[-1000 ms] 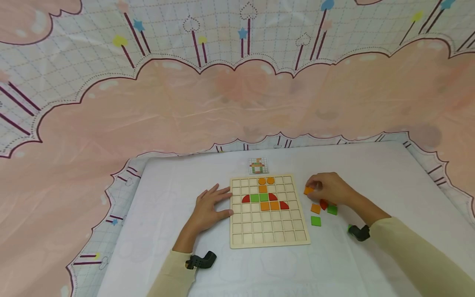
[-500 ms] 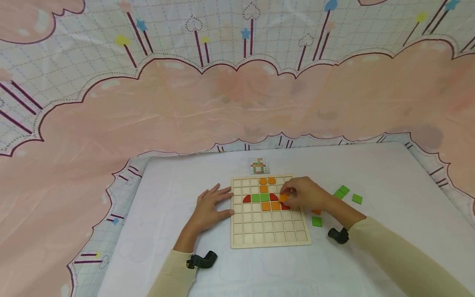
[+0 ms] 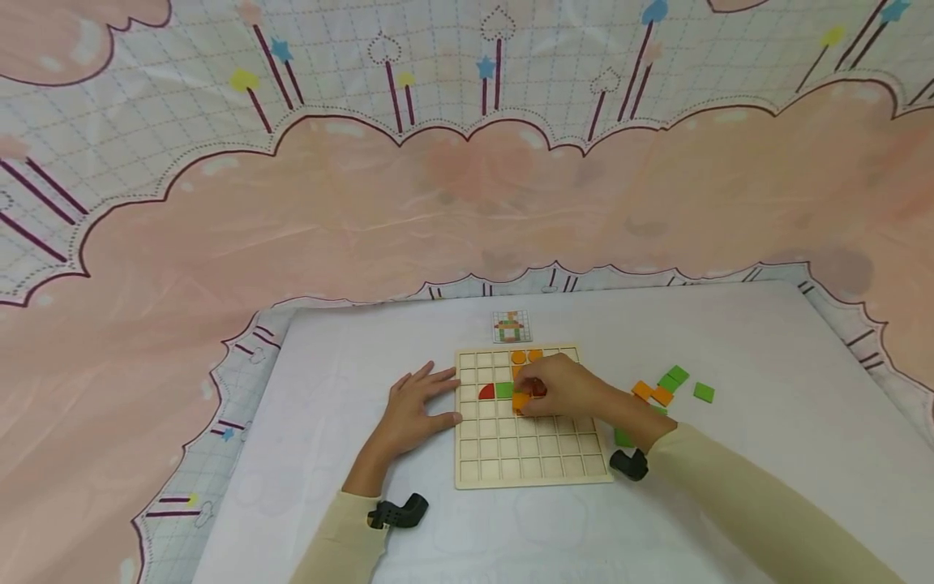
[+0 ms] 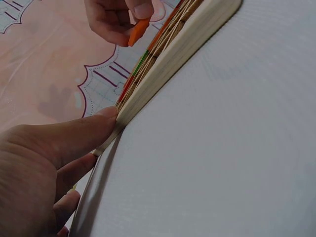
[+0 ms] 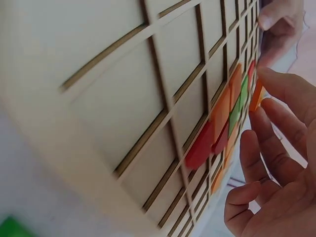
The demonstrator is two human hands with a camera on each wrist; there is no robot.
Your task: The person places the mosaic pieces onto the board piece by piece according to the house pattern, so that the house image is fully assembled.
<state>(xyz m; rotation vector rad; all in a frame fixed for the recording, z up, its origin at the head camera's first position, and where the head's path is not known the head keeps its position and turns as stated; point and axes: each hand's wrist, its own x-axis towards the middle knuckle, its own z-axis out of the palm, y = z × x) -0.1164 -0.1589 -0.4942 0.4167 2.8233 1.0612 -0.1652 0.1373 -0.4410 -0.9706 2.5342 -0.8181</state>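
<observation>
My right hand (image 3: 565,388) pinches an orange square tile (image 4: 139,32) between thumb and fingertips, held above the gridded wooden board (image 3: 511,454). In the right wrist view that orange tile appears edge-on near the board's inlaid row. On the board, a red quarter-round tile (image 3: 486,392) sits beside a green square tile (image 3: 503,390), and two orange discs (image 3: 519,358) lie along the far row. The hand covers several inlaid tiles in the head view. My left hand (image 3: 409,414) has its fingers spread, thumb and fingertips touching the board's left edge.
Right of the board lie several loose tiles, among them an orange square (image 3: 642,390) and a green square (image 3: 704,392). A small printed pattern card (image 3: 511,326) lies beyond the far edge. Patterned cloth (image 3: 365,219) rises behind the white table surface (image 3: 467,535).
My right hand picked up an orange tile from the loose tiles and carried it left across the board, now over its middle columns. The left hand stays at the edge.
</observation>
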